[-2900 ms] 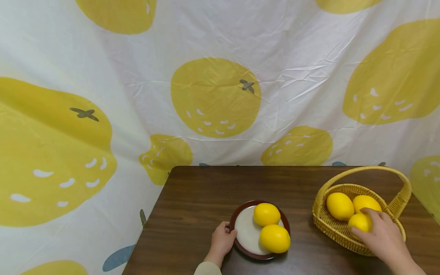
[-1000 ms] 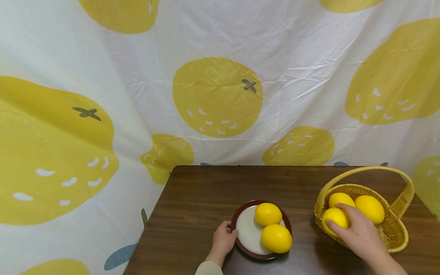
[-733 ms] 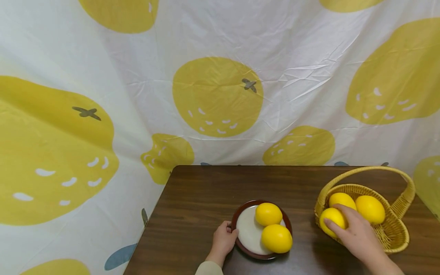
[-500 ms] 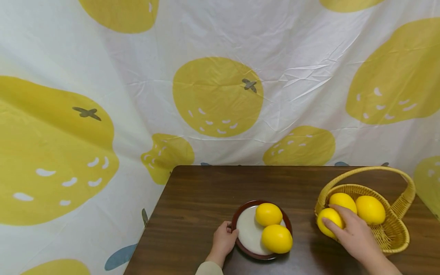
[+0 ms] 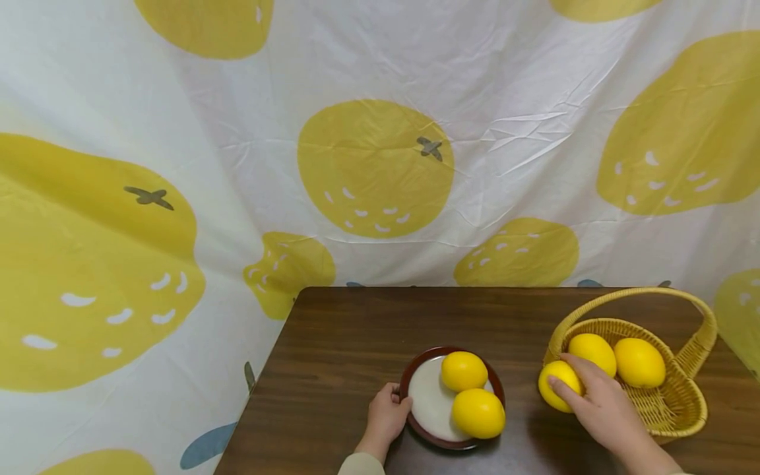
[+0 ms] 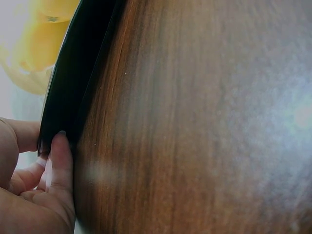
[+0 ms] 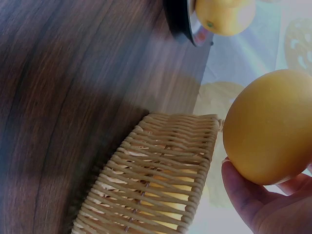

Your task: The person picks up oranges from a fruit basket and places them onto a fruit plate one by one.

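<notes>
My right hand [image 5: 602,402] grips a yellow lemon [image 5: 559,386] over the left rim of the wicker basket. In the right wrist view the lemon [image 7: 270,126] is held clear of the basket's wall, between thumb and fingers. Two more lemons lie inside the basket [image 5: 679,412], one at the left [image 5: 592,354] and one at the right [image 5: 640,363]. With thumb and fingers my left hand [image 5: 384,417] pinches the left edge of a brown-rimmed plate [image 5: 424,402]. On the plate's right half sit two lemons, a rear one [image 5: 463,371] and a front one [image 5: 478,413].
The basket's arched handle [image 5: 635,290] rises above its far side. Everything stands on a dark wooden table [image 5: 350,330]. Behind and at the left hangs a white cloth [image 5: 475,66] printed with large yellow fruit.
My right hand has taken up the front lemon in the basket and moved it left, out over the basket's left rim. The left hand and plate stay in place.
</notes>
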`<state>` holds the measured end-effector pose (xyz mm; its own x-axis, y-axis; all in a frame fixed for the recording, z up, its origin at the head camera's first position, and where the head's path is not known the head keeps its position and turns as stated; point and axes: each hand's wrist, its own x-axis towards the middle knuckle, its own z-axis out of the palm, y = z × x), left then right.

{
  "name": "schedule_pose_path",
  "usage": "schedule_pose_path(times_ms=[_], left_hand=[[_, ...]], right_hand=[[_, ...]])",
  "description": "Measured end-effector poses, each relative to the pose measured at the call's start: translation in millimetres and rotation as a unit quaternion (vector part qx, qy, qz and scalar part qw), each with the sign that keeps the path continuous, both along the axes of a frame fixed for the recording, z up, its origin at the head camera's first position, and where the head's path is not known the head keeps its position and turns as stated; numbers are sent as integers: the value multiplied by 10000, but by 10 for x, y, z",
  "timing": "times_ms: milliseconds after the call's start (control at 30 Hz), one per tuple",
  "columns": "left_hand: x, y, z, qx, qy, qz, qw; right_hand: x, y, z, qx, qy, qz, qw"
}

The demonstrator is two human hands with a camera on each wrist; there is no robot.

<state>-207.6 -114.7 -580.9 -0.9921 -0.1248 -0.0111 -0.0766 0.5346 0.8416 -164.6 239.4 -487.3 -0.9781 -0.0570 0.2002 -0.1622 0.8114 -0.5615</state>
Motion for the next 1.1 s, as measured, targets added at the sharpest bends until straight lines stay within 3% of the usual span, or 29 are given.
schedule_pose_path(times_ms=[1100], left_hand=[[-18,3,-15,20,-72,19,10000]], right_hand=[[11,-259,-21,-58,227,8,9997]])
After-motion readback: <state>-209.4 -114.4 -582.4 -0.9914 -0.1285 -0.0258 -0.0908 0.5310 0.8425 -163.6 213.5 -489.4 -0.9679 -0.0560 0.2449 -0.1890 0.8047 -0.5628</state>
